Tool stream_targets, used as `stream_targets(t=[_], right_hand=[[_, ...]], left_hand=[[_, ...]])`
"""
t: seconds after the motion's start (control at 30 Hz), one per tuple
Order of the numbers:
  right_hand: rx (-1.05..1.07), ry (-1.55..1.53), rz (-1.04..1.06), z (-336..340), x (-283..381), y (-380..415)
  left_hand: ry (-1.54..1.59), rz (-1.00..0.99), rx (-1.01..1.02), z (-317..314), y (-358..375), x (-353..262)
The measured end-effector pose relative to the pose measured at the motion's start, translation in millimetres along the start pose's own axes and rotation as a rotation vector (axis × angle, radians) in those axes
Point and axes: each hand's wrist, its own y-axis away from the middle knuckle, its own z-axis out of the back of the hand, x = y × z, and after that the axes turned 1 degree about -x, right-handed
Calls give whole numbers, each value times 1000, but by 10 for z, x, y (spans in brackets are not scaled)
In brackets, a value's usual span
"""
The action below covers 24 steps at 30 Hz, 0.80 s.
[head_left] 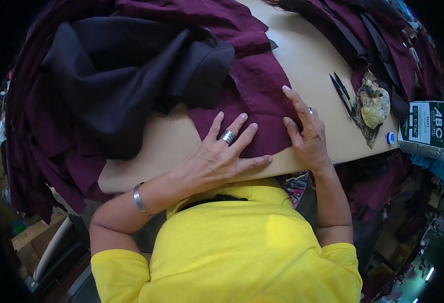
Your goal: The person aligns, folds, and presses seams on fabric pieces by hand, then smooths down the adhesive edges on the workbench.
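Observation:
A maroon piece of fabric [262, 108] lies flat on the tan tabletop near its front edge, with a pale line of marks or stitches along it. My left hand [224, 149] rests palm down on the fabric's near left part, fingers spread. At the right edge of the fabric is my right hand [308, 134], its thumb and index finger apart and the index stretched forward. The other fingers of that hand are partly hidden. A dark, crumpled cloth [116, 81] is heaped left of my left hand, overlapping the maroon fabric.
Pointed black scissors [342, 93] lie on the right, handles partly covered by a crumpled bundle [373, 108]. Near it are a small blue-and-white round item [390, 138] and a green-and-white box [426, 129] marked ABC. More maroon and dark fabric [383, 38] is piled at the back right.

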Motion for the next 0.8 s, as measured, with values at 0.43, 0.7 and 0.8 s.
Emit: stream_targets(t=[0.43, 0.7, 0.8], right_hand=[[0, -6, -113, -110, -194, -470], [-55, -11, -70, -130, -200, -463], [-50, 10, -58, -126, -201, -447]], left_hand=[[-107, 101, 34, 77, -94, 182], [-48, 25, 66, 119, -71, 135], [-14, 44, 57, 135, -88, 127]])
